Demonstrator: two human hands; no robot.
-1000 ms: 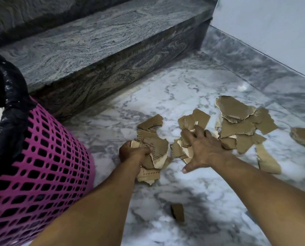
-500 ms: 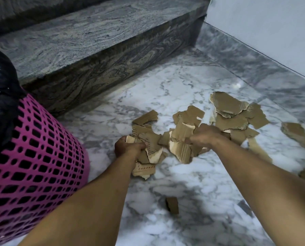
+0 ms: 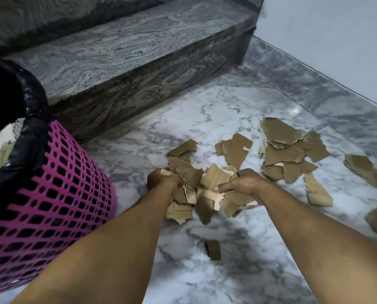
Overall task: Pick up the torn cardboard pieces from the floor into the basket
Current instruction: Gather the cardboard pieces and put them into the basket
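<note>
**Operator:** Both handfuls have come together since a second ago. My right hand (image 3: 244,183), which lay flat on the scattered scraps then, is now curled round a bunch of them and has drawn in beside my left hand (image 3: 164,183).

**Second:** Are the fingers closed on both sides?

**Operator:** Yes. The left is fisted tight on a stack of torn cardboard pieces (image 3: 196,194), and the right pinches its bunch between thumb and curled fingers. Several scraps hang loose below the knuckles.

**Second:** So what does that mean for the job?

**Operator:** I judge the gathering is done for this load, and the carry to the pink basket (image 3: 58,194) comes next. It stands well off to the left of my left fingers, lined with a black bag (image 3: 33,128), with something pale already inside.

**Second:** How does the cardboard look?

**Operator:** Brown, thin, ragged at the edges, with pale inner paper showing at the tears. Plenty remains on the marble floor (image 3: 227,106): a heap (image 3: 290,154) beyond my right fingers, one single piece (image 3: 234,149) just past them, and a small scrap (image 3: 213,250) nearer me than either hand.
</note>
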